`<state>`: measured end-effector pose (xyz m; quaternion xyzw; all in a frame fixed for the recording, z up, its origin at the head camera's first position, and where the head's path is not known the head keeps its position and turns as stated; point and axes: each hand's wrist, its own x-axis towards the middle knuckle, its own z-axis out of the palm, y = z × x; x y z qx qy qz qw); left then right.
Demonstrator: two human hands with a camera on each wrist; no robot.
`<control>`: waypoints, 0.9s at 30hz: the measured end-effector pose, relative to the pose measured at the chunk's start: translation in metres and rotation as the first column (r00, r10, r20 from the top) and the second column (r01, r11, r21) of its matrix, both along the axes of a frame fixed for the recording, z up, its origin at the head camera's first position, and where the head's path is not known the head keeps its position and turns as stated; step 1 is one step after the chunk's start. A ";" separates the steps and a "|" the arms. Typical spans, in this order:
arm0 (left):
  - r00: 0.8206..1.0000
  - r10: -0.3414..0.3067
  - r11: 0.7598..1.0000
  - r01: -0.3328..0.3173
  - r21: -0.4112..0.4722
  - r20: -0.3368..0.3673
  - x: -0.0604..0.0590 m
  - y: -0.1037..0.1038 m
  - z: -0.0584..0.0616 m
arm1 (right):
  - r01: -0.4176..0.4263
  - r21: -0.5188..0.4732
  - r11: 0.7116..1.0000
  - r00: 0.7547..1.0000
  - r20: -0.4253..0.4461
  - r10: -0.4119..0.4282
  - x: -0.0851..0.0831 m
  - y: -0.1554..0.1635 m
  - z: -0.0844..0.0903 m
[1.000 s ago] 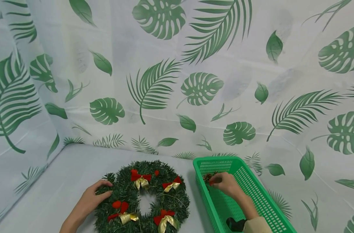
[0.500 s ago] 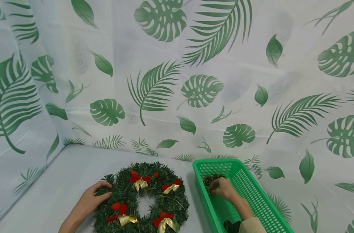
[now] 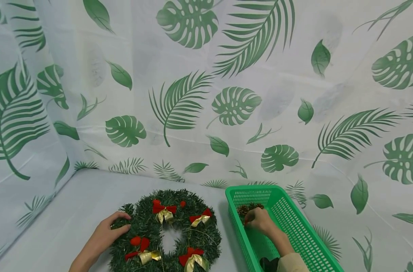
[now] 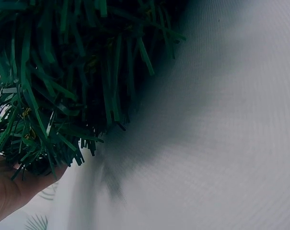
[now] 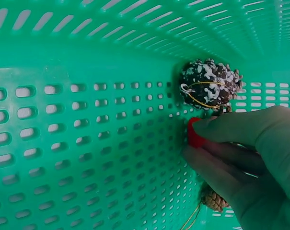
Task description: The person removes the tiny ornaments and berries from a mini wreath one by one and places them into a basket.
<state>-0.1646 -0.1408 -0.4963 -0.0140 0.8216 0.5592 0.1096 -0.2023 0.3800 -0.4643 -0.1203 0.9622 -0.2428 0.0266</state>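
A green tinsel wreath [image 3: 199, 200] with red-and-gold bows and red pompoms lies flat on the white table. At its left edge my left hand [image 3: 101, 236] grips a tuft of the greenery between thumb and fingers. In the left wrist view, that hand [image 4: 13, 189] shows behind the strands, its fingertips partly hidden. My right hand [image 3: 262, 223] reaches into the green plastic basket [image 3: 236, 226]. Between its thumb and fingers it pinches a small red piece [image 5: 194, 133], mostly covered by the fingers. A white-flecked pine cone [image 5: 207, 81] with a gold cord lies just beyond.
A smaller brown pine cone [image 5: 214, 200] lies beneath the right hand in the basket. The black band [image 3: 269, 263] is at the right wrist. Leaf-printed cloth [image 3: 206, 113] hangs behind the table and along its left side.
My right hand has sunk slightly lower into the basket, uncovering more of the pine cones, then stayed there. The left hand holds its place on the wreath.
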 end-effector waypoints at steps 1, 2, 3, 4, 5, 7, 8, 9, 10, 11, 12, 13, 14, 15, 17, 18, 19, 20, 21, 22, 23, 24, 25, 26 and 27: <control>1.000 0.000 1.000 0.000 0.001 -0.002 0.000 0.000 0.000 | 0.005 0.001 1.000 1.000 -0.005 -0.005 0.000 0.000 0.000; 1.000 0.000 1.000 0.000 0.001 -0.004 0.000 0.000 0.000 | 0.006 0.007 1.000 1.000 -0.012 -0.006 0.000 -0.001 -0.001; 1.000 0.000 1.000 0.000 0.001 -0.006 0.000 0.000 -0.001 | 0.008 0.013 1.000 1.000 -0.018 -0.007 0.000 -0.001 -0.001; 1.000 -0.001 1.000 0.001 -0.001 -0.007 0.000 0.000 -0.001 | 0.008 0.016 1.000 1.000 -0.024 -0.007 0.000 -0.002 0.000; 1.000 0.000 1.000 0.000 -0.002 -0.008 0.000 0.000 -0.001 | 0.005 0.019 1.000 0.999 -0.032 -0.005 0.000 -0.003 0.000; 1.000 -0.001 1.000 0.001 -0.006 -0.009 0.000 0.000 0.000 | -0.001 0.029 1.000 0.999 -0.046 0.002 0.001 -0.004 0.000; 1.000 0.000 1.000 0.000 -0.007 -0.010 0.000 0.000 0.000 | -0.004 0.033 0.999 0.999 -0.051 0.005 0.001 -0.004 0.000; 1.000 -0.001 1.000 0.001 -0.008 -0.010 0.001 0.000 0.000 | -0.007 0.035 0.999 0.998 -0.055 0.009 0.001 -0.005 0.001; 1.000 0.000 1.000 0.000 -0.008 -0.010 0.001 0.001 0.000 | -0.010 0.038 0.999 0.998 -0.061 0.012 0.001 -0.005 0.000; 1.000 0.000 1.000 0.000 -0.007 -0.010 0.001 0.001 0.000 | -0.012 0.040 0.999 0.998 -0.066 0.014 0.001 -0.005 0.000; 1.000 -0.001 1.000 0.000 -0.008 -0.010 0.001 0.001 0.000 | -0.013 0.044 0.999 0.997 -0.071 0.016 0.001 -0.005 0.000; 1.000 -0.001 1.000 0.001 -0.007 -0.009 0.001 0.001 0.000 | -0.014 0.045 0.999 0.997 -0.075 0.017 0.001 -0.005 0.000; 1.000 0.000 1.000 0.000 -0.006 -0.008 0.001 0.001 0.000 | -0.013 0.047 0.999 0.997 -0.078 0.017 0.001 -0.005 -0.001; 1.000 -0.001 1.000 0.001 -0.006 -0.008 0.001 0.001 0.000 | -0.011 0.046 0.999 0.997 -0.078 0.014 0.001 -0.005 -0.001; 1.000 -0.001 1.000 0.001 -0.008 -0.006 0.001 0.001 0.000 | -0.006 0.043 0.999 0.997 -0.075 0.009 0.001 -0.005 -0.002; 1.000 -0.002 1.000 0.002 -0.008 -0.004 0.001 0.001 0.001 | -0.002 0.041 0.999 0.997 -0.071 0.005 0.000 -0.005 -0.002; 1.000 -0.002 1.000 0.002 -0.008 -0.003 0.001 0.001 0.001 | 0.001 0.037 0.999 0.998 -0.068 0.002 0.000 -0.005 -0.002; 1.000 -0.001 1.000 0.001 -0.009 -0.001 0.001 0.001 0.001 | 0.001 0.037 0.999 0.998 -0.069 0.002 0.000 -0.006 -0.002; 1.000 -0.001 1.000 0.001 -0.009 -0.002 0.001 0.001 0.002 | 0.003 0.033 0.999 0.998 -0.067 0.000 0.000 -0.006 -0.002; 1.000 0.000 1.000 0.000 -0.010 -0.002 0.001 0.001 0.002 | 0.003 0.034 0.999 0.998 -0.067 -0.001 0.000 -0.006 -0.003; 1.000 0.000 1.000 0.000 -0.009 -0.002 0.001 0.001 0.002 | 0.003 0.033 0.999 0.998 -0.067 -0.001 0.000 -0.006 -0.003; 1.000 0.001 1.000 -0.001 -0.010 -0.003 0.000 0.001 0.002 | 0.000 0.035 0.999 0.998 -0.070 0.002 0.000 -0.006 -0.003; 1.000 0.001 1.000 -0.001 -0.012 -0.004 0.000 0.002 0.003 | -0.003 0.035 0.999 0.997 -0.073 0.006 0.000 -0.006 -0.003; 1.000 0.001 1.000 -0.001 -0.014 -0.006 0.000 0.002 0.003 | -0.007 0.036 0.999 0.997 -0.076 0.010 0.001 -0.005 -0.003; 1.000 0.000 1.000 0.000 -0.015 -0.007 0.000 0.002 0.003 | -0.009 0.033 0.999 0.997 -0.074 0.011 0.001 -0.005 -0.003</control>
